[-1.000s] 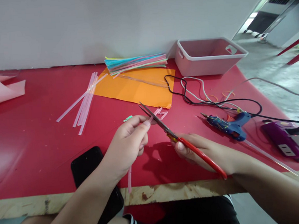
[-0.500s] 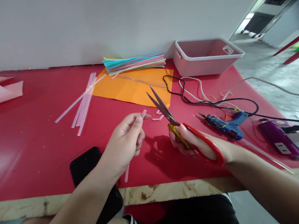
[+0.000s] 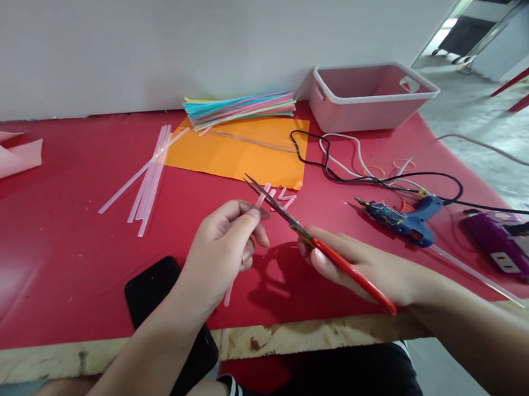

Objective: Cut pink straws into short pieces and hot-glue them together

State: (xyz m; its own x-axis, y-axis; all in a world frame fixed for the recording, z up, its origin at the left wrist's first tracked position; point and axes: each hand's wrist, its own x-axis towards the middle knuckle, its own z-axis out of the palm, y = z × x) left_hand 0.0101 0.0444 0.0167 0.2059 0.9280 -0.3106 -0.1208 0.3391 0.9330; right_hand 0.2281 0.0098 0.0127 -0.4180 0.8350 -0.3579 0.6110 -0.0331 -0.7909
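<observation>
Left hand (image 3: 225, 250) pinched shut on pink straw (image 3: 261, 199), near tabletop (image 3: 83, 279) front edge — right hand (image 3: 352, 261) closed round scissors (image 3: 289, 219), blades at the straw. Cut pieces (image 3: 287, 197) lie by orange sheet's (image 3: 243, 154) front right corner.

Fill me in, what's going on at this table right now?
The left hand pinches a thin pink straw, and the right hand holds red-handled scissors with the blades at the straw's upper end. A few short pink pieces lie just beyond, near the orange sheet. A blue glue gun rests off to the right.
</observation>
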